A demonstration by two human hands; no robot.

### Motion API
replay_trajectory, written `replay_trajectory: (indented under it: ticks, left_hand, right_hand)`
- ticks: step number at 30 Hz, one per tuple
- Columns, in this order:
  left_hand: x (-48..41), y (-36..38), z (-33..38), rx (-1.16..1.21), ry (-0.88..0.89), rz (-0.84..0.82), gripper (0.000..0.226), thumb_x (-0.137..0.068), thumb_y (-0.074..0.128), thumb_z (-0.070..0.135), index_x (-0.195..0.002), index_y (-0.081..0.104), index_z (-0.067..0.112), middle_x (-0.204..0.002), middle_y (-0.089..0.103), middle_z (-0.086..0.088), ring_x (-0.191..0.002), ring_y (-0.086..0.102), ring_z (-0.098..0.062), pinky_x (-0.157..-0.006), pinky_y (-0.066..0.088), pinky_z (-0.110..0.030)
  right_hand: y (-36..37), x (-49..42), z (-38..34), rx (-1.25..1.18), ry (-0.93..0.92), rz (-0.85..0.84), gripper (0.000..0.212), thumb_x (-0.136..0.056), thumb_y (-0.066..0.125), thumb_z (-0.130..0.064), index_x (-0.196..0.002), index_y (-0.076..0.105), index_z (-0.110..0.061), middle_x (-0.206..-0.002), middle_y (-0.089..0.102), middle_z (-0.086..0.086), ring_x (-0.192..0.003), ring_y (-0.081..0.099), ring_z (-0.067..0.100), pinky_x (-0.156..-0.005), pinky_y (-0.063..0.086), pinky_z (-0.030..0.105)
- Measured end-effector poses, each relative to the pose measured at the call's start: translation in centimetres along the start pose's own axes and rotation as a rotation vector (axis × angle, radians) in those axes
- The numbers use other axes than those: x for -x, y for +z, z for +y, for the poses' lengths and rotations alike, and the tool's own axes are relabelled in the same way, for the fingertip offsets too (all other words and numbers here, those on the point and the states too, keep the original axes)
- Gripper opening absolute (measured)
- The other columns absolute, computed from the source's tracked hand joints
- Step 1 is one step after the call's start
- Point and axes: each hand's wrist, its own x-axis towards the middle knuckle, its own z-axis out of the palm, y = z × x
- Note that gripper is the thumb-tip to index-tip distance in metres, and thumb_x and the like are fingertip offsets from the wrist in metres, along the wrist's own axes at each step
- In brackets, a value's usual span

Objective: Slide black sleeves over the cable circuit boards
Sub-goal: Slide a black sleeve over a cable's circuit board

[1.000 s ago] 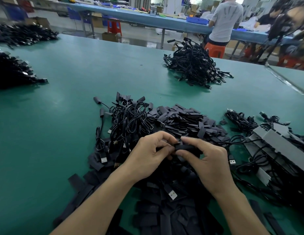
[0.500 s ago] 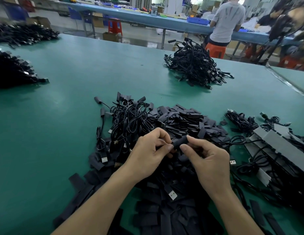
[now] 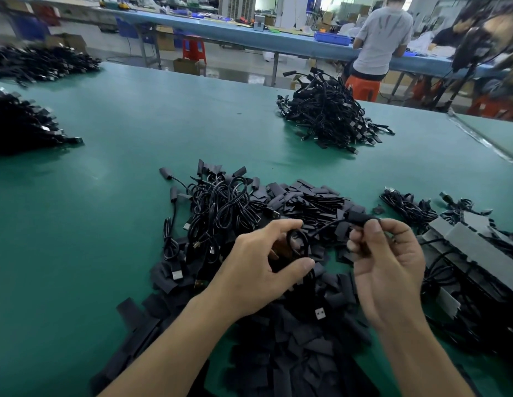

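Your R hand (image 3: 387, 262) has the sleeve (image 3: 357, 216) pinched betw. thumb & index tips, other fingers curled in under. The sleeve sticks out to the left of those fingertips. Its long axis runs roughly left-right, tilted a bit, i.e. pointing across toward your other hand.

The cable (image 3: 324, 229) exits the sleeve's left end & drops down-left to your L hand (image 3: 264, 262). There a small loop sits in the curl betw. index & thumb. Fingers are bent round it; how tight, can't tell.

So sleeve axis & cable run are nearly one line, w/ a hand at each end. R is the hand on the sleeve; L only anchors the cable, well apart from it. Any last seating prob. means pushing along that line, not sideways.

Whether the board's fully covered: hidden by your fingertips.

Loose sleeves (image 3: 307, 202) lie just beyond & below both sets of fingers. Either hand looks near enough for the next one.
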Motion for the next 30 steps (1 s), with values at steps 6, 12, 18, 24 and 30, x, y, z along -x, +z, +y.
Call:
replay_trajectory:
  ticks: [6, 12, 18, 24, 30]
  left_hand:
    - [-1.1, -0.4, 0.6, 0.102, -0.107, 0.076, 0.037, -0.087, 0.072, 0.015, -0.116, 0.059, 0.034, -0.075, 0.07, 0.008, -0.058, 0.061, -0.01, -0.057, 0.05, -0.02]
    - [-2.8, -4.2, 1.4, 0.184, -0.233, 0.445, 0.039, -0.079, 0.06, 0.02, -0.116, 0.066, 0.026, -0.066, 0.069, 0.007, -0.048, 0.061, -0.012, -0.041, 0.051, -0.026]
    - [-3.7, -8.1, -0.7, -0.229, -0.43, 0.578, 0.045, -0.09, 0.061, 0.02, -0.135, 0.061, 0.022, -0.078, 0.067, 0.01, -0.067, 0.062, -0.01, -0.08, 0.055, -0.036]
    - [-4.4, -8.0, -1.4, -0.335, -0.558, 0.49, 0.029, -0.093, 0.059, 0.024, -0.121, 0.066, 0.031, -0.082, 0.066, 0.013, -0.097, 0.066, -0.028, -0.093, 0.053, -0.049]
    - [-3.7, -6.4, -1.7, -0.457, -0.295, 0.605, 0.026, -0.102, 0.05, 0.031, -0.117, 0.068, 0.021, -0.104, 0.053, 0.0, -0.098, 0.053, -0.022, -0.088, 0.046, -0.038]
  right_hand:
    - [0.8, 0.1, 0.0, 0.02, -0.023, -0.009, 0.007, -0.085, 0.06, -0.015, -0.09, 0.056, -0.016, -0.08, 0.07, 0.01, -0.067, 0.067, 0.018, -0.063, 0.054, 0.023]
    - [-1.9, -0.6, -0.8, 1.093, -0.244, 0.055, 0.004, -0.093, 0.067, -0.022, -0.095, 0.068, -0.025, -0.071, 0.069, -0.011, -0.071, 0.067, 0.008, -0.069, 0.049, 0.008]
    - [-3.9, -1.0, -2.4, 1.933, 0.097, 0.205, 0.027, -0.09, 0.057, -0.041, -0.114, 0.062, -0.03, -0.113, 0.061, 0.008, -0.104, 0.054, 0.033, -0.087, 0.042, 0.043]
    - [-3.4, -0.9, -2.8, 1.96, 0.247, 0.085, 0.041, -0.094, 0.05, -0.051, -0.129, 0.053, -0.028, -0.12, 0.061, 0.002, -0.112, 0.057, 0.027, -0.091, 0.039, 0.042]
    - [-3.2, -0.5, -3.2, 1.884, 0.301, 0.052, 0.05, -0.086, 0.061, -0.062, -0.12, 0.061, -0.026, -0.101, 0.042, -0.001, -0.107, 0.056, 0.029, -0.092, 0.043, 0.045]
